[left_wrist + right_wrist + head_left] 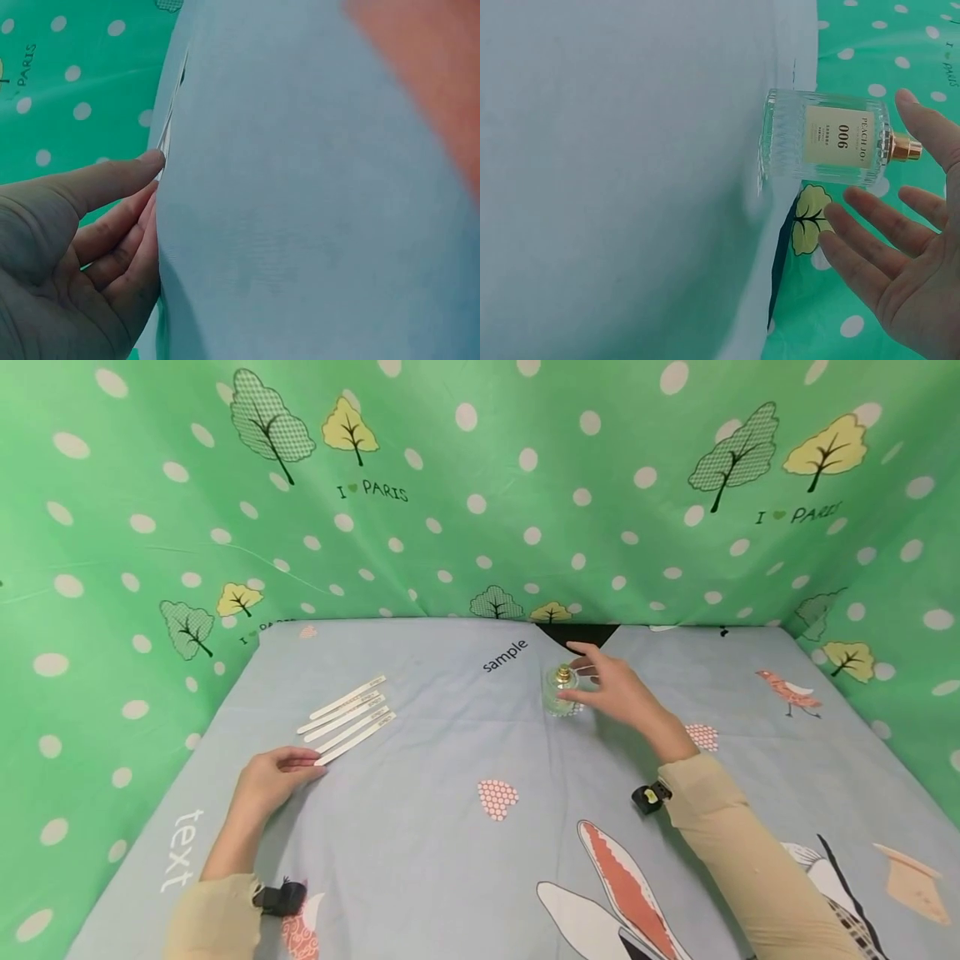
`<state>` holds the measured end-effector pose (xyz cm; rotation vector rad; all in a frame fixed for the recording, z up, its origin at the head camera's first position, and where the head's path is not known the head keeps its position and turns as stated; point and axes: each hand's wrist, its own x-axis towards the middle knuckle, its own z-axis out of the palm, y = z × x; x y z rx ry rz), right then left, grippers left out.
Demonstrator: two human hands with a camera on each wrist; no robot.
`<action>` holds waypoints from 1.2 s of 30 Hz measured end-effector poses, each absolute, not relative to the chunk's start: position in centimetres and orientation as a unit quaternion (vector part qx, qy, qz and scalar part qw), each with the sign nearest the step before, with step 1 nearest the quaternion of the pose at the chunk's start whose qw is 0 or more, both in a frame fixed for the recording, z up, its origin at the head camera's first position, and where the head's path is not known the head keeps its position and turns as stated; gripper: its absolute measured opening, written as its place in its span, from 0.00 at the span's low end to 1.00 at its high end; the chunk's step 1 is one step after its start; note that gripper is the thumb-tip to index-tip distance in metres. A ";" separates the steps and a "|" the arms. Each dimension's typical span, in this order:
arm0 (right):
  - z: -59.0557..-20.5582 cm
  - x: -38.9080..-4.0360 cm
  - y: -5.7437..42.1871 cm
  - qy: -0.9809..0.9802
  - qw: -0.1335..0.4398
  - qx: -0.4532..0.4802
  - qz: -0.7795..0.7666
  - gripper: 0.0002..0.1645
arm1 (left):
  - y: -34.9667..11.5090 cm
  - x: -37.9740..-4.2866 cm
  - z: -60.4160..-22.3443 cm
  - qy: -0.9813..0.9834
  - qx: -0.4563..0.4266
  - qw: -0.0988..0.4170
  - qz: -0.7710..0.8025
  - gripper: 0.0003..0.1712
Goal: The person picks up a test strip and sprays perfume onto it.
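Several slim white strips [347, 697] with small print at their far ends lie fanned side by side on the left of the cloth. With thumb and fingers my left hand [273, 785] pinches the near end of the closest strip [356, 739]. In the left wrist view that strip [167, 139] shows edge-on at the thumb tip. A clear glass perfume bottle [555, 697] with a gold spray neck stands upright, right of the middle. Around it my right hand [615, 692] is spread. In the right wrist view the fingers are apart from the labelled glass [840, 139].
A grey-blue printed cloth [442, 727] covers the table, with hearts, birds and lettering on it. Behind and at both sides hangs a green dotted curtain [450, 510]. Each wrist wears a small black camera [648, 797].
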<state>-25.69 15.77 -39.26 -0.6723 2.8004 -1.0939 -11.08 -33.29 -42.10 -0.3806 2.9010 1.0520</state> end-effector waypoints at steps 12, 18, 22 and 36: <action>-39.5 -25.6 15.7 0.906 0.023 -0.225 -0.357 0.50 | -33.0 -11.8 -41.8 0.934 -0.132 0.020 0.331 0.20; -39.9 -25.4 15.3 0.905 0.028 -0.228 -0.359 0.51 | -33.5 -11.2 -42.2 0.934 -0.135 0.018 0.332 0.20; -40.0 -25.2 15.1 0.900 0.028 -0.224 -0.373 0.50 | -33.6 -10.8 -42.1 0.930 -0.136 0.007 0.340 0.21; -41.4 -24.4 14.5 0.885 0.034 -0.167 -0.434 0.46 | -32.1 -11.3 -41.3 0.895 -0.167 -0.022 0.412 0.21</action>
